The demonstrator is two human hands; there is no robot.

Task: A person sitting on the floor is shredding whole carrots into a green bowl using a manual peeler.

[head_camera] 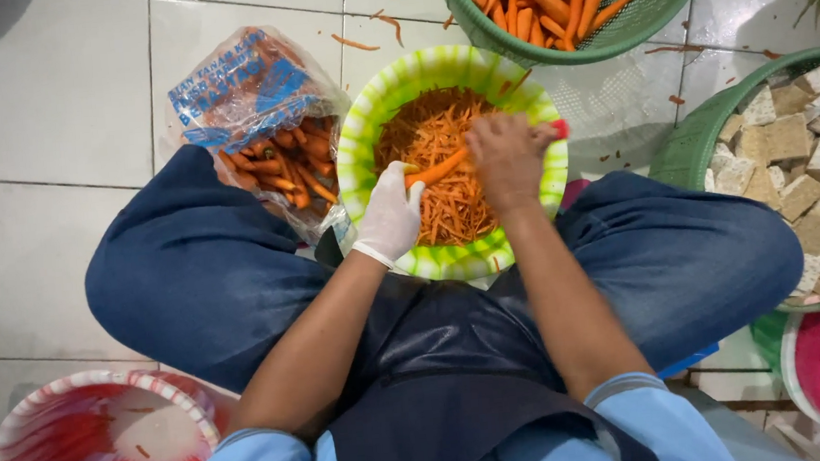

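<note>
While the carrot (437, 169) lies slanted over the green and white bowl (360, 137), two hands work on it. The left hand (388, 213), in a white glove, has its fingers (396, 181) wrapped around the near end of the carrot. The right hand (504, 153) is bare and sits on top of the far end, with its fingers curled tight around a tool with a red handle (559, 129) that pokes out at the side; the rest of the tool is hidden under the hand. Inside the bowl, right under the carrot, is a heap of thin orange carrot shreds (437, 136). The bowl rests on the floor between the person's knees, which are in blue trousers (189, 267). Just left of the bowl is a clear plastic bag with blue print (248, 87), open and holding more carrots. Beyond the bowl stands a green basket (651, 7) full of peeled carrots. To the right of the bowl is another green basket (686, 145) filled with pale brown cubes (793, 147). Far left of the bowl and near the person is a red and white bowl (96, 450). Bits of orange peel (353, 42) lie on the white tiled floor (39, 104) beyond the bowl.
</note>
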